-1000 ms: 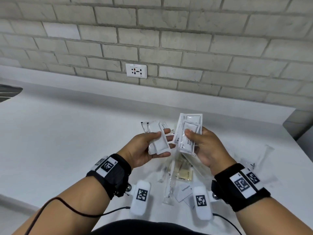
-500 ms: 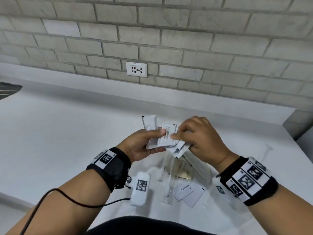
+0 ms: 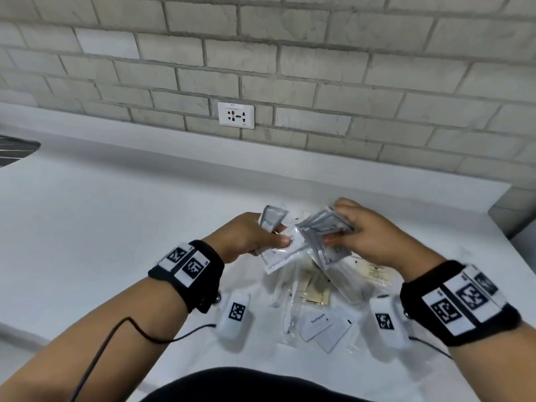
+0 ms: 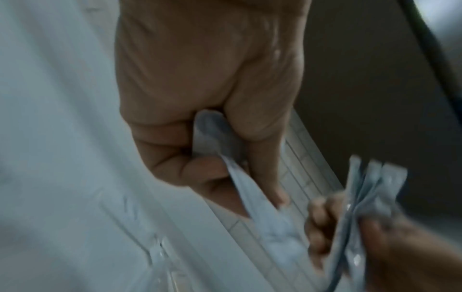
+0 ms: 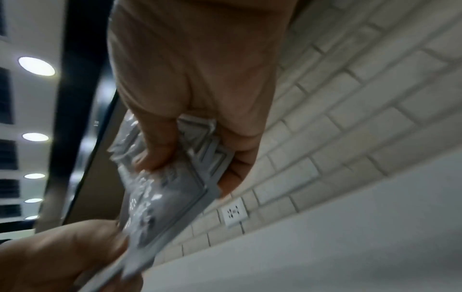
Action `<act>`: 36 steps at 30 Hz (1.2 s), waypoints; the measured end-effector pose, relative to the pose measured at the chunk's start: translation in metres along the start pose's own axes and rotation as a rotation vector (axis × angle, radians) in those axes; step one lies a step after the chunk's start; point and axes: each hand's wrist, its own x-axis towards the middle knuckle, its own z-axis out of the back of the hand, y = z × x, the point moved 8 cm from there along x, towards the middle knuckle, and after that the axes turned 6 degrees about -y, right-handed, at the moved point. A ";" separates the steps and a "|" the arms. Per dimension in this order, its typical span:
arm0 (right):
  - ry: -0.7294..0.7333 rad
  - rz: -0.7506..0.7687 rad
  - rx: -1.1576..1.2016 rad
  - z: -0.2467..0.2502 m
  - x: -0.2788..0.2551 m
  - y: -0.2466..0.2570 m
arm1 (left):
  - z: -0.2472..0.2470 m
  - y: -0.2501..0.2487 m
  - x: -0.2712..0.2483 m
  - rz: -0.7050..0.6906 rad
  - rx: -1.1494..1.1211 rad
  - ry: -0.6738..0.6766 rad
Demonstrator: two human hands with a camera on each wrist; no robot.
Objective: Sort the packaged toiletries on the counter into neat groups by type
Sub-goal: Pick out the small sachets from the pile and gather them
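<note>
- Pinching thin sachets [image 3: 280, 248], the left hand [image 3: 246, 239] grips centre frame.
- Right hand [image 3: 368, 236] clasps a fanned sachet stack [image 3: 324, 224].
- Judged light, slippery, floppy; best grasped across sealed edges.

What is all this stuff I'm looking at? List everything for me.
Sachets: several, silvery-white, held in both hands above the counter.
Toothpaste packets: two, white, near counter edge.
Clear wrappers: a few, transparent, under the hands.
Tan packet: one, among wrappers.
Counter: one, white.
Socket: one, white, brick wall.
Wristbands: two, black, tagged.
Left hand: grips sachets.
Right hand: grips sachets.
</note>
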 end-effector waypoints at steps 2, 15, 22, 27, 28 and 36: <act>0.198 0.045 -0.168 -0.013 0.009 0.018 | -0.011 -0.017 -0.001 -0.066 0.154 0.115; -0.174 -0.352 0.572 -0.037 -0.006 -0.075 | 0.009 0.039 0.009 0.267 -0.657 -0.076; -0.330 -0.457 0.986 -0.036 -0.021 -0.098 | -0.002 0.031 0.005 0.079 -0.544 -0.136; -0.258 -0.372 0.987 -0.028 -0.013 -0.083 | -0.004 0.030 0.007 0.049 -0.518 -0.138; -0.242 -0.342 0.962 -0.023 -0.009 -0.075 | -0.004 0.029 0.007 0.045 -0.509 -0.133; -0.234 -0.330 0.884 -0.003 0.022 -0.027 | -0.009 0.010 0.005 -0.043 -0.496 -0.126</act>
